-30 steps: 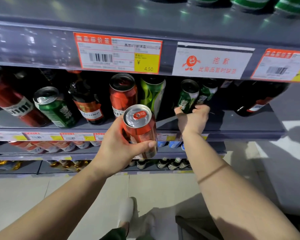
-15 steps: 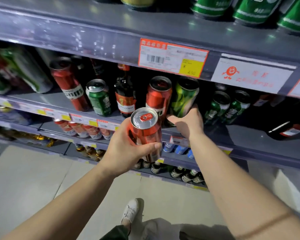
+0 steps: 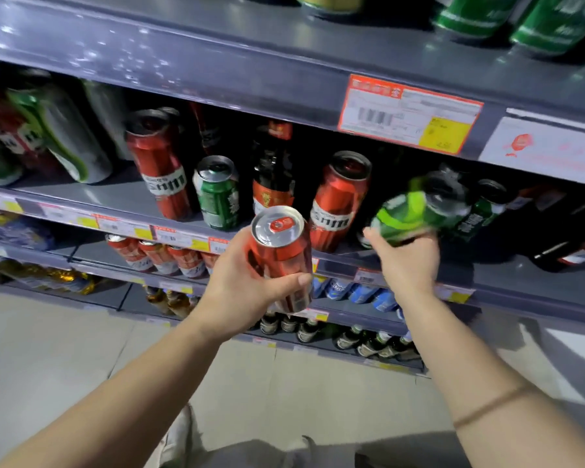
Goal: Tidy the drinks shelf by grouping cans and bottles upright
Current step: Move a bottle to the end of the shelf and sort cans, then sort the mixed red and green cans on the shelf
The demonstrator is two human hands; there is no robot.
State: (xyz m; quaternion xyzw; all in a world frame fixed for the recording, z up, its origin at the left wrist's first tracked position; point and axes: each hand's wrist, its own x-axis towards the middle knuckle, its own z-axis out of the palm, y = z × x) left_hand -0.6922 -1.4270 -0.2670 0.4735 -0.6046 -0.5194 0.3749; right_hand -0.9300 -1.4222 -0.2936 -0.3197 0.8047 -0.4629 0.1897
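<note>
The left hand (image 3: 247, 288) has its grip curled round a red can (image 3: 281, 255), with the thumb across the front. The can is held up in the air in front of the shelf (image 3: 122, 197), top tipped a little toward the camera.

The right hand (image 3: 407, 261) has its grip wrapped round the bottom of a green can (image 3: 416, 209). That can looks blurry and leans far over to the right, just above the shelf.

On the shelf, between the two hands, a tall red can (image 3: 340, 201) stands upright. To its left is a dark bottle (image 3: 272, 170) with a red label, then a short green can (image 3: 217, 194), then another tall red can (image 3: 159, 163). Behind the blurry can stands a small dark green can (image 3: 480, 207). Far right, a dark bottle (image 3: 564, 255) lies on its side.

A price tag (image 3: 409, 114) sticks on the shelf edge above.
</note>
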